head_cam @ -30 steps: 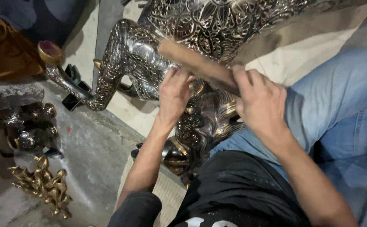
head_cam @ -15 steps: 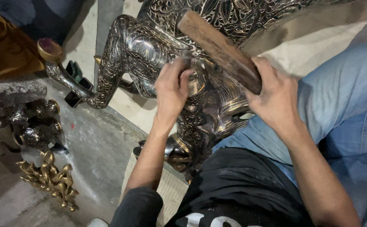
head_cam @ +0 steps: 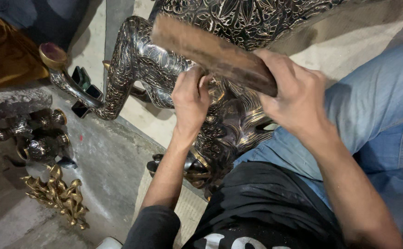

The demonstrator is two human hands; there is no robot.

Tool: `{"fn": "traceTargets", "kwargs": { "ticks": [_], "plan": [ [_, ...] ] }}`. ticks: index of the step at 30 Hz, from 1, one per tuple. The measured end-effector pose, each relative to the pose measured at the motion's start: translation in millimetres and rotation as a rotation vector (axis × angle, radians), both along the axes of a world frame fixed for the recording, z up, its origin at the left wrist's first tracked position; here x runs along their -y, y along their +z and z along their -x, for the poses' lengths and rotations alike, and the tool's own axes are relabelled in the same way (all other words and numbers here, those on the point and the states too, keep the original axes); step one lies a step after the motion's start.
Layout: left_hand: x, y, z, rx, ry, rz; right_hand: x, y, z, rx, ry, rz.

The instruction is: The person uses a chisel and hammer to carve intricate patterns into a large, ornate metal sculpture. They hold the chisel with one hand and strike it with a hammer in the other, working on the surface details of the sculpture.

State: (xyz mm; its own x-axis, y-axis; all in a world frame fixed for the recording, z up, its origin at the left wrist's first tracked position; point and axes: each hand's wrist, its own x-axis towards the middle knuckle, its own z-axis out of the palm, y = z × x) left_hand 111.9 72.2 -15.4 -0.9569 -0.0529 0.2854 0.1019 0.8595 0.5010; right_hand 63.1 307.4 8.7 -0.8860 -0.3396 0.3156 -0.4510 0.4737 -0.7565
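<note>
Since a second ago, the wooden block (head_cam: 213, 54) has swung upward and to the left, so that its far end now lies across the patterned flank of the metal animal figure (head_cam: 173, 55) instead of pointing down toward the lap. The right hand (head_cam: 293, 99) has risen with it and grips the near end of the block, its fingers (head_cam: 275, 69) wrapped tight over the wood. The left hand (head_cam: 191, 99) has stayed pressed against the figure, just below the block; its fingers (head_cam: 197, 76) are curled in, pinched on something small that cannot be made out. The figure is dark metal covered in fine engraved leaf-like lines, and it rests across the person's lap, against the blue jeans (head_cam: 386, 115). One bent leg of it reaches left and ends in a round gold-rimmed foot (head_cam: 52, 55). On the grey concrete floor (head_cam: 109, 170), well apart from the hands, lie a few smaller dark metal pieces (head_cam: 40, 143), and near them a cluster of gold-coloured ornaments (head_cam: 58, 196). A brown cloth (head_cam: 5, 55) sits at the upper left edge.
</note>
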Motion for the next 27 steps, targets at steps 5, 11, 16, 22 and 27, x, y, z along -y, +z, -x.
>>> {"fn": "traceTargets", "kwargs": {
  "ticks": [5,11,16,22,27],
  "plan": [
    [0,-2,3,0.013,-0.007,-0.026,5,4,6,0.055,0.059,-0.359],
    [0,2,3,0.003,-0.021,-0.005,5,14,14,0.017,0.060,-0.322],
    [1,2,2,0.016,-0.022,-0.002,10,19,15,-0.006,0.050,-0.139],
    [2,0,2,0.043,-0.011,0.001,10,11,9,0.092,-0.012,-0.025],
    [2,2,3,0.044,-0.012,-0.020,7,6,8,0.056,-0.050,-0.035]
  ]
}}
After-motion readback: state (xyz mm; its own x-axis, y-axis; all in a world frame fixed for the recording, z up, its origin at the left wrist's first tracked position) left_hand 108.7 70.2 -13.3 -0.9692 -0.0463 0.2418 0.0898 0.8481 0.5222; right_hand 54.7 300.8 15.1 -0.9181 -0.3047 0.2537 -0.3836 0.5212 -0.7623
